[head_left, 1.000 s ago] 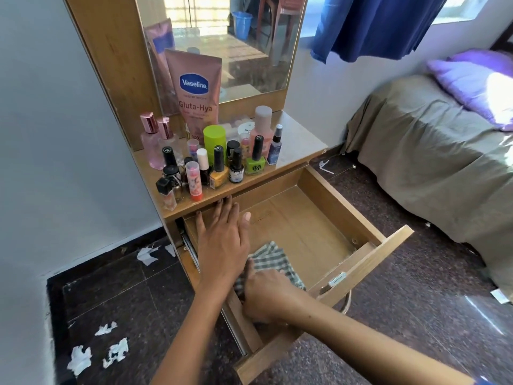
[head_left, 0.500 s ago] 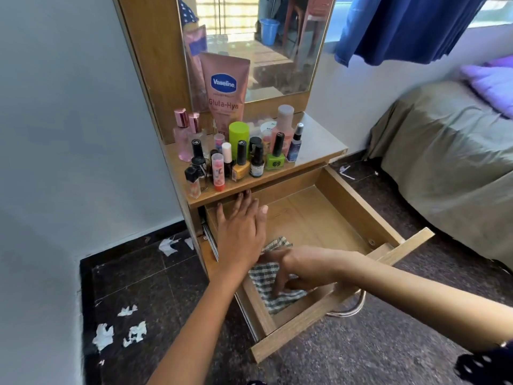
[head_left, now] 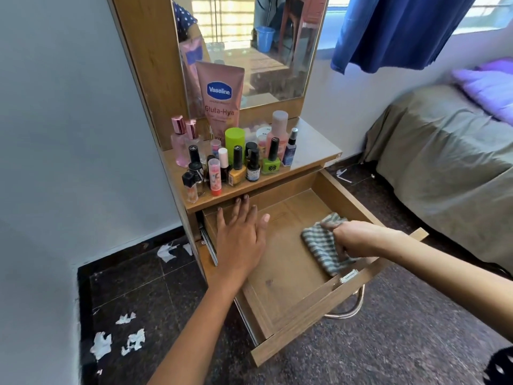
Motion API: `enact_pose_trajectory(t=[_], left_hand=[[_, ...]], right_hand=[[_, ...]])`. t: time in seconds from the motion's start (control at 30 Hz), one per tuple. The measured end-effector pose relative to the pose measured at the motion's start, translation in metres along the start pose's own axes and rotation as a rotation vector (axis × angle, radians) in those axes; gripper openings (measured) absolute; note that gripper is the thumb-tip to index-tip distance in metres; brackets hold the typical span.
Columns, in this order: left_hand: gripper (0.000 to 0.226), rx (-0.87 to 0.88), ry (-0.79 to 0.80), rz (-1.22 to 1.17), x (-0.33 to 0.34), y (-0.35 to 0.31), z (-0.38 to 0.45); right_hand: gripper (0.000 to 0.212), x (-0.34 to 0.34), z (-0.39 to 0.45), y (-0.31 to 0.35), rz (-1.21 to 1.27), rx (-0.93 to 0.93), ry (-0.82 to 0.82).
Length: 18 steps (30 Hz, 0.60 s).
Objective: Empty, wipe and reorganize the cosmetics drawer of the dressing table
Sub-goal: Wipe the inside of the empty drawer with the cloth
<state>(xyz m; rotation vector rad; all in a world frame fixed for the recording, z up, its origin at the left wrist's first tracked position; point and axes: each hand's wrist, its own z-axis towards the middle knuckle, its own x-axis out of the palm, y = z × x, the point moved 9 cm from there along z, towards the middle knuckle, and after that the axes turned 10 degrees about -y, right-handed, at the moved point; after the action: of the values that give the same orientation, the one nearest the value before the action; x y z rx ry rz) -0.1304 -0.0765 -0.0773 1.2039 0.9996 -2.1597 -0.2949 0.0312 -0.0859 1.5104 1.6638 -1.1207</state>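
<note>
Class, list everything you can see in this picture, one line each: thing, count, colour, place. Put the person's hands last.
drawer: one, wooden, pulled open, only the cloth inside
cloth: one, grey-white checked, on drawer floor at right
Vaseline tube: one, pink, leaning against mirror
cosmetics bottles: many, mixed colours, crowded on tabletop
mirror: one, wood-framed, above tabletop
curtain: one, blue, at window
bed: one, olive cover, right
pillow: one, purple, on bed
paper scraps: several, white, on dark floor
left hand: flat on drawer's left edge
right hand: gripping cloth
</note>
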Motion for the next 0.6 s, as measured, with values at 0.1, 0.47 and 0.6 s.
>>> enact_pose_trajectory(t=[0.1,0.47,0.6], left_hand=[[0.065,0.015,0.004,0.028,0.001,-0.001,0.000],[0.068,0.031,-0.020,0.061,0.000,-0.001,0.001],[0.067,0.040,-0.014,0.084,0.001,-0.002,0.001]], right_hand=[[0.033,0.007,0.004,-0.015,-0.053,0.136,-0.021],[0.073,0.043,0.017,-0.006,0.390,0.586,0.000],[0.074,0.046,0.014,-0.006,0.481,0.633,-0.014]])
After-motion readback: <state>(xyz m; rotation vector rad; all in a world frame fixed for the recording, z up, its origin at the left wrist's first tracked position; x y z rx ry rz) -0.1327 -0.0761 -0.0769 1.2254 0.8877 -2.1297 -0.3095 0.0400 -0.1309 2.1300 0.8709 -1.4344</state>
